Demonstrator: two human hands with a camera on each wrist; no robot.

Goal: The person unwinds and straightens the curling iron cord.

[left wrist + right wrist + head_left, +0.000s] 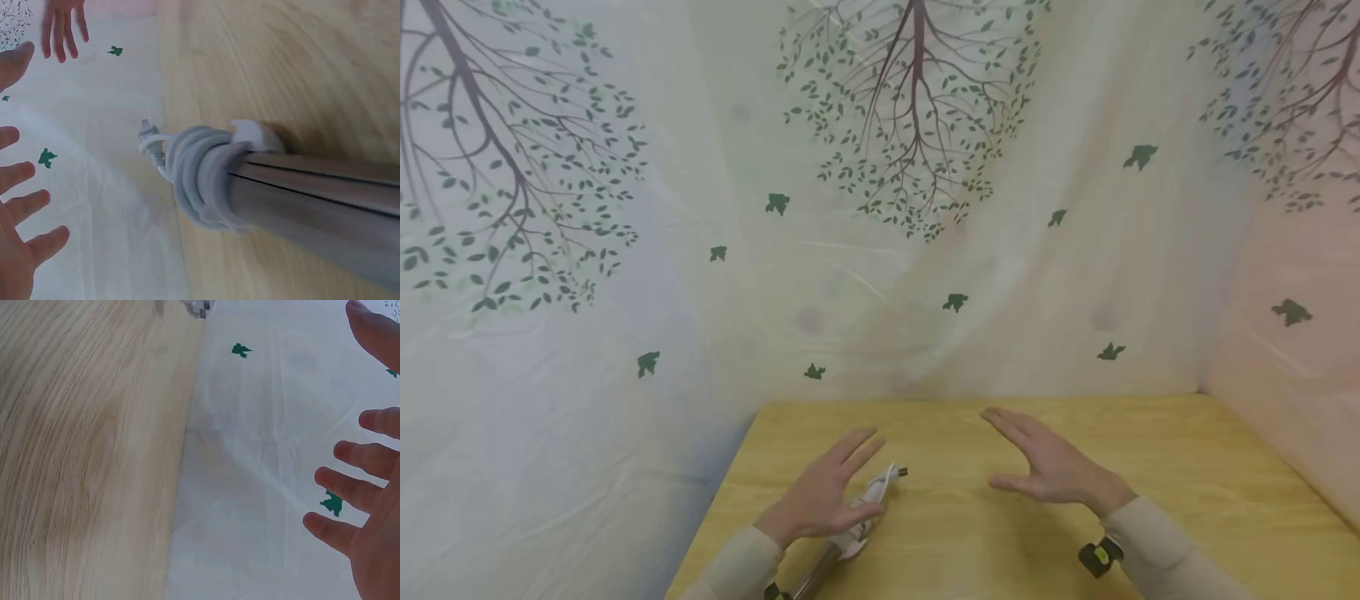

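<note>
A long, silvery-brown tubular appliance [319,206] lies on the wooden table, its exact kind unclear. White cord [203,178] is wound in several loops round its end, and a plug [151,142] sticks out past the loops. My left hand [823,496] hovers above the corded end with fingers extended, partly covering it in the head view. Nothing is in its grasp. Further right, my right hand [1060,462] is held over the table with straight fingers and thumb apart, also holding nothing. In the right wrist view its spread fingers [356,487] show.
The wooden table [947,550] reaches back to a pale hanging sheet [880,333] printed with trees and green birds. Sheets also hang at the left and right sides. A small dark device [1099,557] is strapped to the right wrist.
</note>
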